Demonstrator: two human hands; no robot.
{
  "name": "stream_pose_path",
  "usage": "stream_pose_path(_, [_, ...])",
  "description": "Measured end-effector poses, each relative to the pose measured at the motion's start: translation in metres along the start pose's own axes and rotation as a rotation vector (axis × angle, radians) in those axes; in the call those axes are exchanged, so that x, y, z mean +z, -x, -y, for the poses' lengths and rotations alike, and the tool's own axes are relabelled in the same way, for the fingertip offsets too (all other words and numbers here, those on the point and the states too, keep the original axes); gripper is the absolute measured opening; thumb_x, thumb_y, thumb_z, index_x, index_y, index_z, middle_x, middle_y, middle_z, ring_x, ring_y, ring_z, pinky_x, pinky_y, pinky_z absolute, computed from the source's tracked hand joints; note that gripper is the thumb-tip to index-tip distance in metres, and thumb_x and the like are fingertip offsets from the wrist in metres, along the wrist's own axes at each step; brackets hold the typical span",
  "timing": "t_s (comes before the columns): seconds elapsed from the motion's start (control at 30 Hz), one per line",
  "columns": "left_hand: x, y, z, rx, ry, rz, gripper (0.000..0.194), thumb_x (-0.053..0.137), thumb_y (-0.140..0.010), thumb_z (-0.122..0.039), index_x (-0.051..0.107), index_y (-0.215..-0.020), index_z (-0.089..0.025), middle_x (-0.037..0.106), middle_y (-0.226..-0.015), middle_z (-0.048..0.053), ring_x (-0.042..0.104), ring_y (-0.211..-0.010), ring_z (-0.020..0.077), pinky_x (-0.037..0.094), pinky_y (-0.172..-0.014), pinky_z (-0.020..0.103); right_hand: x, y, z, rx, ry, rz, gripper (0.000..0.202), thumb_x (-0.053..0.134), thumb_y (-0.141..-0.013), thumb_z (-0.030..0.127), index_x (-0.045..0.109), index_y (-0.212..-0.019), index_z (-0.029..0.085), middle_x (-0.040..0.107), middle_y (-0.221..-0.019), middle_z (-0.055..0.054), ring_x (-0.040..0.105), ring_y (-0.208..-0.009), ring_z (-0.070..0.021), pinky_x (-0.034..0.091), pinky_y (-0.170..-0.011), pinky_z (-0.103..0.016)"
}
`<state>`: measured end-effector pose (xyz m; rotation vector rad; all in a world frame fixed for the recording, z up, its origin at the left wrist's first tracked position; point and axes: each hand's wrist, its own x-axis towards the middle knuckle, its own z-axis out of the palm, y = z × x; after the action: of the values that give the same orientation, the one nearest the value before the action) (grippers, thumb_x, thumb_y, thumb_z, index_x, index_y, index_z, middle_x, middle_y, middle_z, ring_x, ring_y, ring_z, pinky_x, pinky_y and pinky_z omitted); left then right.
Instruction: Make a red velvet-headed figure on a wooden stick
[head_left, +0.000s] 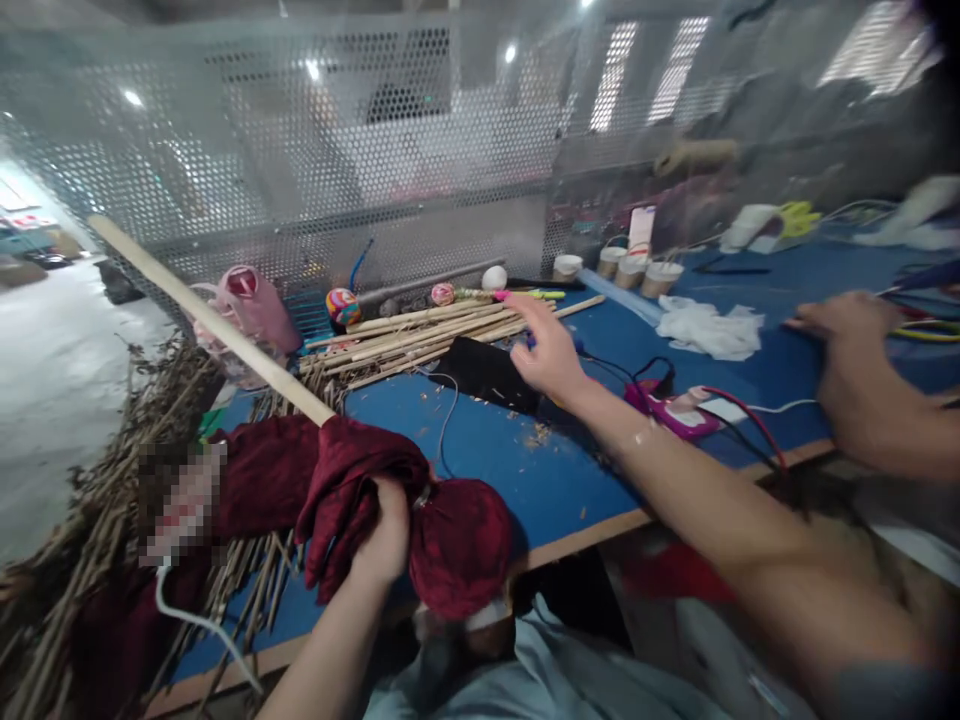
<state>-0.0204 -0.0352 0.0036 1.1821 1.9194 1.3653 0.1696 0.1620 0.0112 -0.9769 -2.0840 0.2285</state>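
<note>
Here, the left hand [386, 535] grips dark red cloth [349, 480] near the front of the blue table [480, 450], a wooden pole [217, 335] poking out. The right hand [551, 350] looks empty, fingers loose. If the left slips, the cloth could fall.

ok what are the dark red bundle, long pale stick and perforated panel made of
Dark red bundle: soft, mostly matte fabric, judging by its folds. Long pale stick: probably bare wood, smooth and matte, given its tan colour. Perforated panel: likely grey metal, dully shiny, with regular punched holes.
</note>
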Motion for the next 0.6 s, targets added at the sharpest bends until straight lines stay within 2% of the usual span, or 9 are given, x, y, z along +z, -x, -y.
stream_pose_path(0.03, [0.0,0.001,-0.002,-0.014,0.059,0.016,0.049,0.036,-0.082,-0.059,0.064,-0.061,-0.023,0.065,-0.067,0.007,0.062,-0.093,0.0287,0.027,-0.109,0.049,0.001,0.013,0.023,-0.148,-0.218,0.088,0.053,0.042,-0.073,0.009,0.047,-0.126,0.014,0.044,-0.136,-0.012,0.037,-0.127,-0.0217,0.025,-0.108,-0.039])
stream_pose_path(0.07, [0.0,0.003,-0.003,-0.02,0.127,0.019,0.05,0.036,-0.082,-0.059,0.063,-0.06,-0.023,0.065,-0.065,0.006,0.063,-0.088,0.0277,0.033,-0.105,0.047,0.003,0.028,0.044,-0.256,-0.42,0.252,0.049,0.042,-0.074,0.011,0.05,-0.122,0.017,0.048,-0.132,-0.01,0.042,-0.124,-0.02,0.029,-0.106,-0.037])
stream_pose_path(0.1, [0.0,0.005,-0.005,-0.019,0.196,0.035,0.05,0.036,-0.081,-0.061,0.063,-0.06,-0.023,0.064,-0.064,0.006,0.063,-0.084,0.0268,0.04,-0.1,0.045,0.007,0.042,0.062,-0.289,-0.597,0.419,0.048,0.042,-0.074,0.011,0.051,-0.121,0.018,0.051,-0.129,-0.008,0.045,-0.121,-0.0188,0.031,-0.105,-0.036])
stream_pose_path(0.2, [0.001,0.011,-0.009,-0.039,0.388,0.134,0.056,0.034,-0.079,-0.068,0.061,-0.061,-0.022,0.061,-0.062,0.006,0.062,-0.08,0.0256,0.05,-0.086,0.04,0.023,0.073,0.089,-0.027,-0.995,0.628,0.046,0.045,-0.078,0.014,0.043,-0.124,0.019,0.06,-0.111,-0.007,0.055,-0.104,-0.0149,0.04,-0.093,-0.032])
stream_pose_path(0.3, [0.001,0.015,-0.018,-0.124,0.568,0.165,0.063,0.03,-0.074,-0.076,0.058,-0.061,-0.022,0.057,-0.059,0.006,0.062,-0.075,0.0248,0.053,-0.074,0.038,0.04,0.085,0.09,0.187,-1.147,0.796,0.031,0.052,-0.082,0.027,0.05,-0.111,0.018,0.06,-0.09,-0.002,0.055,-0.082,-0.012,0.043,-0.078,-0.027])
stream_pose_path(0.37, [0.0,0.016,-0.025,-0.183,0.696,0.169,0.065,0.025,-0.074,-0.077,0.056,-0.06,-0.022,0.053,-0.056,0.005,0.06,-0.068,0.0223,0.053,-0.067,0.036,0.046,0.09,0.09,0.239,-1.177,0.773,0.021,0.057,-0.08,0.034,0.057,-0.093,0.017,0.058,-0.081,0.0,0.052,-0.074,-0.0111,0.042,-0.071,-0.024])
stream_pose_path(0.43, [-0.002,0.015,-0.03,-0.205,0.802,0.146,0.062,0.028,-0.075,-0.076,0.055,-0.061,-0.022,0.051,-0.055,0.002,0.056,-0.059,0.0179,0.052,-0.06,0.032,0.047,0.096,0.092,0.315,-1.171,0.583,0.024,0.058,-0.079,0.04,0.058,-0.08,0.016,0.056,-0.075,0.0,0.05,-0.07,-0.0113,0.041,-0.067,-0.023])
stream_pose_path(0.5, [-0.002,0.012,-0.033,-0.183,0.851,0.042,0.055,0.038,-0.076,-0.072,0.058,-0.066,-0.022,0.053,-0.06,0.001,0.052,-0.054,0.0137,0.05,-0.055,0.026,0.045,0.103,0.096,0.368,-1.126,0.389,0.031,0.054,-0.081,0.045,0.058,-0.076,0.015,0.056,-0.071,-0.001,0.049,-0.067,-0.0121,0.041,-0.063,-0.023])
stream_pose_path(0.6, [0.002,0.006,-0.032,-0.107,0.807,-0.124,0.047,0.048,-0.075,-0.066,0.061,-0.073,-0.02,0.059,-0.07,0.0,0.054,-0.059,0.0113,0.048,-0.056,0.021,0.046,0.114,0.099,0.317,-1.0,0.264,0.034,0.047,-0.085,0.046,0.061,-0.081,0.015,0.06,-0.074,-0.004,0.052,-0.07,-0.0143,0.043,-0.065,-0.025])
